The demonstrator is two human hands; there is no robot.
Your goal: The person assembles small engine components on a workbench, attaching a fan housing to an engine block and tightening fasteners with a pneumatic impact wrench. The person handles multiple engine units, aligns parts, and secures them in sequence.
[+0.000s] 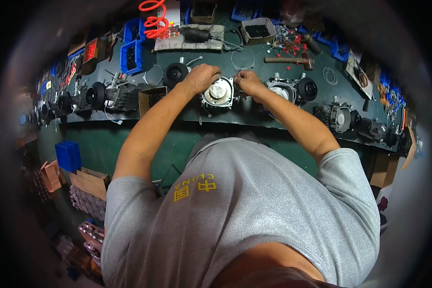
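A small metal engine (219, 97) sits at the near edge of the green workbench (177, 113), its square flange and round silvery centre facing me. Over its upper left side lies my left hand (202, 78), fingers curled down onto the housing. A black fan wheel (175, 74) is just left of that hand. On the engine's right side, my right hand (248, 83) has thumb and fingers pinched together; whatever is between them is too small to make out. A second engine (281, 90) with its own black fan wheel (307, 89) stands right of my right hand.
More engines (122, 93) line the bench on both sides. Farther back are a hammer (288, 60), a black power tool (195, 34) on a pad, a coiled red hose (154, 21), blue bins (130, 57) and a box of black parts (258, 31). An open cardboard box (144, 102) stands left of my left forearm.
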